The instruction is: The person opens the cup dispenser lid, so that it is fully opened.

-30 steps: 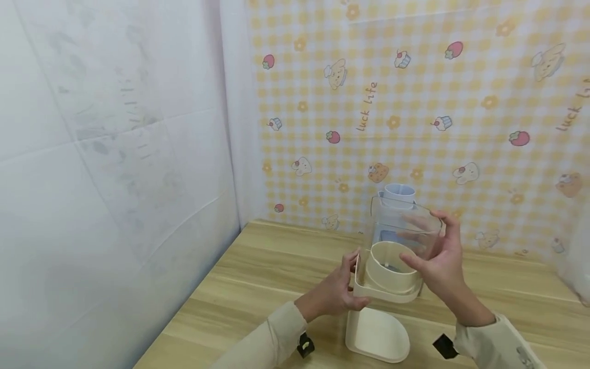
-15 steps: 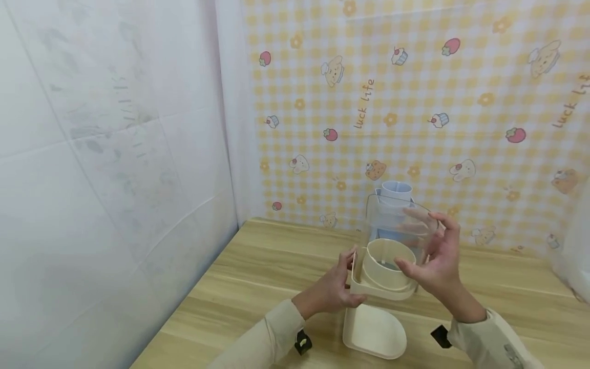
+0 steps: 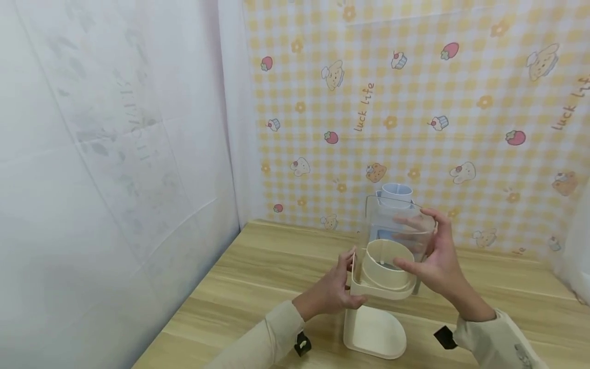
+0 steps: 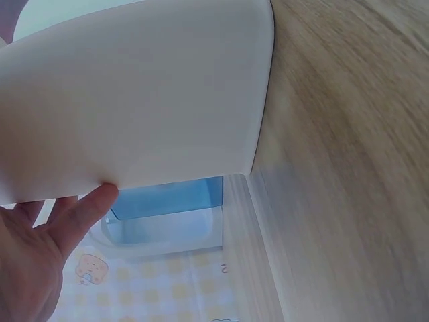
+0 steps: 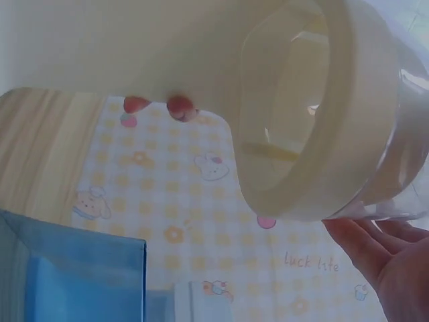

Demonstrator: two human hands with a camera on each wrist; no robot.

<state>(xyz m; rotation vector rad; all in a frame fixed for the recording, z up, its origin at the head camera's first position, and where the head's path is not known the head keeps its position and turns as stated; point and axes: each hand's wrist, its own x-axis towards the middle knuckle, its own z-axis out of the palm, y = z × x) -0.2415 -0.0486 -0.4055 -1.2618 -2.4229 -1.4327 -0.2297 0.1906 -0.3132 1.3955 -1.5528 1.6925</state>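
Observation:
A cream plastic stand has a shallow upper tray (image 3: 384, 292) with a round collar (image 3: 389, 277) inside it. A rounded base (image 3: 375, 333) shows below. Within the tray rises a clear container (image 3: 375, 218). My left hand (image 3: 324, 292) grips the tray's left side, thumb low and fingers behind. Its fingertips meet the edge of a broad cream panel (image 4: 147, 100) in the left wrist view. My right hand (image 3: 440, 264) holds the clear container from the right. Its thumb lies over the collar, and its other fingers show through the clear wall.
Behind the held stand is a similar blue one (image 3: 397, 193), whose blue container (image 5: 80, 275) shows in the right wrist view. The wooden table (image 3: 258, 266) meets a patterned yellow-check curtain (image 3: 299, 143) at the back and a white curtain (image 3: 115, 179) on the left.
My right hand's fingers have shifted slightly inward along the clear container's edge. My left hand keeps its hold, and the stand barely moves; the head view has shifted a little.

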